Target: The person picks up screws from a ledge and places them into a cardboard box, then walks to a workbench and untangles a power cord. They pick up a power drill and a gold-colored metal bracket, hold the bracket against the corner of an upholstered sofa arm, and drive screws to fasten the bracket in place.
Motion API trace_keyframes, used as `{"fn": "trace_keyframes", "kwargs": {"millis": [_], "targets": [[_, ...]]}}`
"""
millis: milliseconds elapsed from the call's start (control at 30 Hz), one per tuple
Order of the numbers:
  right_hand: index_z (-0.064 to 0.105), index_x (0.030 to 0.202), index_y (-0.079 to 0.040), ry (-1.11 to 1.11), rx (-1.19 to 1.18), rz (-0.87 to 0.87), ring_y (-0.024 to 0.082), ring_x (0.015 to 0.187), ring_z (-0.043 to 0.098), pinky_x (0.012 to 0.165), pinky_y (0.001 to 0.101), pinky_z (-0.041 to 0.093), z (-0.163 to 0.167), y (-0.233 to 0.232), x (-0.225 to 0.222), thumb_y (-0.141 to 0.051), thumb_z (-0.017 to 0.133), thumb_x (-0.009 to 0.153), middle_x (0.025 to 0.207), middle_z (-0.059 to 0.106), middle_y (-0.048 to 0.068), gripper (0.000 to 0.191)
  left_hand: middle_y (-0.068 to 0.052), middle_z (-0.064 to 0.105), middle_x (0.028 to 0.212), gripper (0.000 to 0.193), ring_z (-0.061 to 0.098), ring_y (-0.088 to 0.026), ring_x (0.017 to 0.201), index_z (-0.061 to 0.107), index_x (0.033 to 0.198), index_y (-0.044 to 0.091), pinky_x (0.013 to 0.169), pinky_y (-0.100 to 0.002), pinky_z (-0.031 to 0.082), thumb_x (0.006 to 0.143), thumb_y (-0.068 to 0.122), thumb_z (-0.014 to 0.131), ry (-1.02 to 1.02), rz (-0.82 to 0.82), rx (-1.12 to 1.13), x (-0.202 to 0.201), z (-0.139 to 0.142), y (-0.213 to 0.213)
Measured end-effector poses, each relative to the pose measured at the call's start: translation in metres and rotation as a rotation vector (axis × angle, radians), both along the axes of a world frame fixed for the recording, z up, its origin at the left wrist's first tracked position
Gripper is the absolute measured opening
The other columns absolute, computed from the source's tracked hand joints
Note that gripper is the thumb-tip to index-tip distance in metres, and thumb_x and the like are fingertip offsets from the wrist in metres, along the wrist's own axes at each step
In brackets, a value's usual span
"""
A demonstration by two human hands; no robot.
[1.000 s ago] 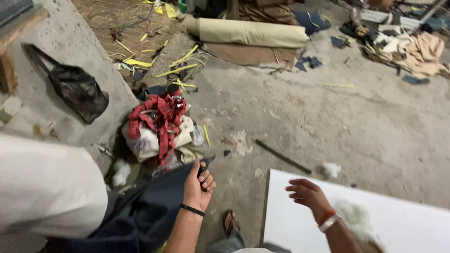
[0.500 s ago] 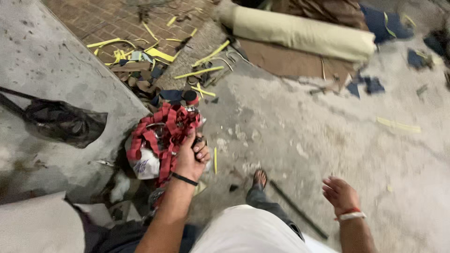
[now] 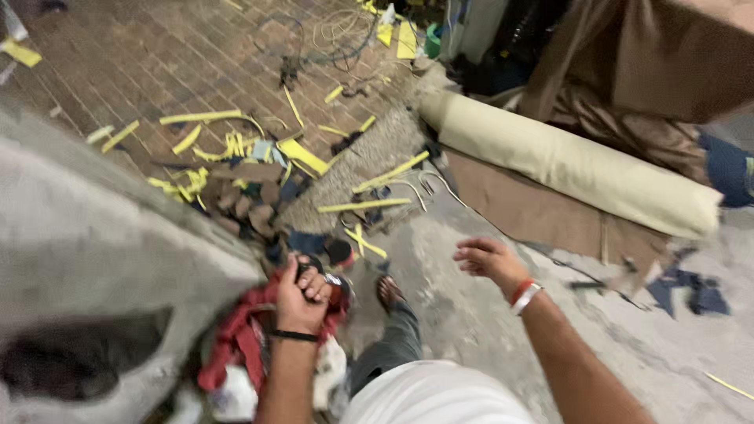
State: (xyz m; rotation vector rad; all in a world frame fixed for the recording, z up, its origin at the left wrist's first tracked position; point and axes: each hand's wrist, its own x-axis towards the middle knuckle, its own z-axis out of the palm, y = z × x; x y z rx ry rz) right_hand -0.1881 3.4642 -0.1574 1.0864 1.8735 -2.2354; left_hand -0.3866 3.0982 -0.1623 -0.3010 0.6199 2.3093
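the left hand point(image 3: 302, 294) is pressed together in a fist around a small dark object, gripping it at the top of the red cloth bundle point(image 3: 239, 341) that lies on the floor at near left, beside the grey concrete slab point(image 3: 102, 259). the right hand point(image 3: 487, 259) hangs free over the concrete floor point(image 3: 471, 314), fingers loosely spread and holding nothing. a sandalled foot point(image 3: 389, 292) stands between the two hands.

judging from the grip, lifting or dragging the bundle would go best with the fist closed firmly on a gathered fold rather than a loose edge, the pull kept straight up so the white pieces under the red cloth do not spill, and the free hand brought in beneath for support.

farther off, yellow strips point(image 3: 365, 206) and brown scraps are scattered over the brick paving point(image 3: 157, 55), and a beige fabric roll point(image 3: 573, 169) lies at far right.

what the left hand clutches is hard to make out; it could be a handle or a knot. the bundle's lower part is cut off by the picture's edge, motion blur softens the slab, and the dark heap at top right cannot be identified.
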Motion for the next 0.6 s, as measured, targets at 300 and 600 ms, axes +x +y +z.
{"fn": "trace_keyframes", "kwargs": {"millis": [300,600], "targets": [[0.068,0.125,-0.004,-0.137,-0.005,-0.202,0.017,0.086,0.068,0.077,0.0319,0.053,-0.033,0.170,-0.208,-0.018,0.062,0.096,0.106,0.077,0.010,0.033,0.007,0.037,0.056,0.031,0.036,-0.009,0.045,0.055,0.093,0.017,0.044,-0.026,0.031,0.106,0.044,0.052,0.099,-0.002,-0.034,-0.295,0.053,0.153],[0.066,0.118,-0.002,-0.064,-0.043,-0.306,0.021,0.094,0.072,0.086,0.0356,0.056,-0.061,0.322,-0.547,-0.022,0.061,0.100,0.110,0.075,0.011,0.027,0.007,0.037,0.056,0.028,0.036,-0.008,0.044,0.055,0.094,0.016,0.043,-0.026,0.031,0.105,0.042,0.053,0.121,0.058,-0.169,-0.588,0.057,0.290]]}}
